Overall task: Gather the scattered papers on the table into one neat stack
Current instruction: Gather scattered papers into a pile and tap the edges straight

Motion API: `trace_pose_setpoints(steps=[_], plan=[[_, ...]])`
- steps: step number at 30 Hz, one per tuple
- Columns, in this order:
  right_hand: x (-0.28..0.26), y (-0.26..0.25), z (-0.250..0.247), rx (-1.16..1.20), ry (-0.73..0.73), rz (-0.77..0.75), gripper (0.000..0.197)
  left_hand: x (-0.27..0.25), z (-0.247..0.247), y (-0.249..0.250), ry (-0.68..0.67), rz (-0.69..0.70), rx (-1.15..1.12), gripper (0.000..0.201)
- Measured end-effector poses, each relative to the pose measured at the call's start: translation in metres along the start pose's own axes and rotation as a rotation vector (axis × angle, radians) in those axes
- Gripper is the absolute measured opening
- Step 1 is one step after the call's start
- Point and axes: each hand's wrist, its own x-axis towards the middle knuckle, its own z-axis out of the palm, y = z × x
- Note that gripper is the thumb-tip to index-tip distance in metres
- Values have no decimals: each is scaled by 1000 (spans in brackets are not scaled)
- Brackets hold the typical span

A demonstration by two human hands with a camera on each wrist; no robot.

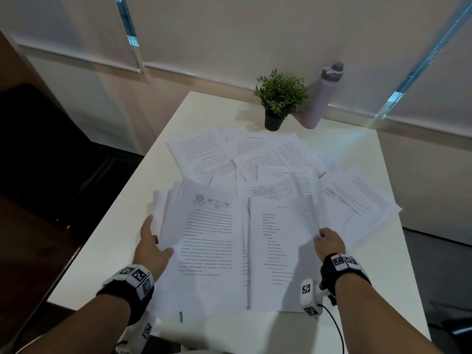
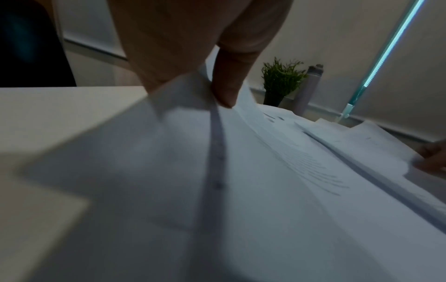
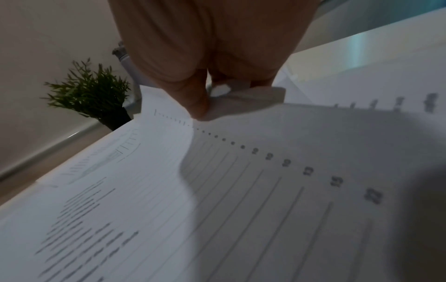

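Many printed white sheets lie scattered over the white table [image 1: 122, 251]. Nearest me are two piles side by side: a left pile [image 1: 209, 241] and a right pile [image 1: 278, 246]. My left hand [image 1: 153, 241] grips the left pile's raised left edge, thumb on top of the sheets [image 2: 224, 91], fingers underneath. My right hand [image 1: 329, 241] pinches the right pile's lifted right edge, thumb on top [image 3: 198, 103] and fingers under the paper. More loose sheets [image 1: 255, 154] fan out behind, and several [image 1: 357, 200] spread to the right.
A small potted plant [image 1: 279, 98] and a lilac water bottle [image 1: 323, 95] stand at the table's far edge by the wall. A dark chair [image 1: 38, 139] sits to the left. A cable [image 1: 337, 328] trails off my right wrist.
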Motion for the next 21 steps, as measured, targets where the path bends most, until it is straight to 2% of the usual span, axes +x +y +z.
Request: trace_pose_setpoints(steps=[2, 5, 7, 10, 12, 14, 16, 18, 21], plan=[[-11, 4, 4, 34, -18, -2, 32, 7, -8, -5, 4, -2, -10, 89], [-30, 12, 12, 144, -16, -14, 37, 19, -5, -9, -34, -11, 8, 55], [-46, 14, 18, 291, -41, 15, 53, 24, 6, -6, -100, -33, 33, 41], [-58, 12, 26, 394, -75, 74, 68, 31, 23, -1, -178, 6, 151, 41], [-59, 12, 29, 312, -100, 74, 59, 32, 29, 2, -208, -3, 247, 46], [-59, 11, 28, 214, -100, 36, 32, 32, 33, 5, -215, 3, 295, 42], [-59, 9, 24, 190, -34, 7, 6, 28, 34, 8, -145, 30, 315, 36], [-56, 14, 17, 191, 56, 13, 7, 25, 31, 10, -21, 48, 333, 38], [-55, 21, 6, 218, 106, 52, 9, 25, 14, 7, 15, 21, 367, 64]])
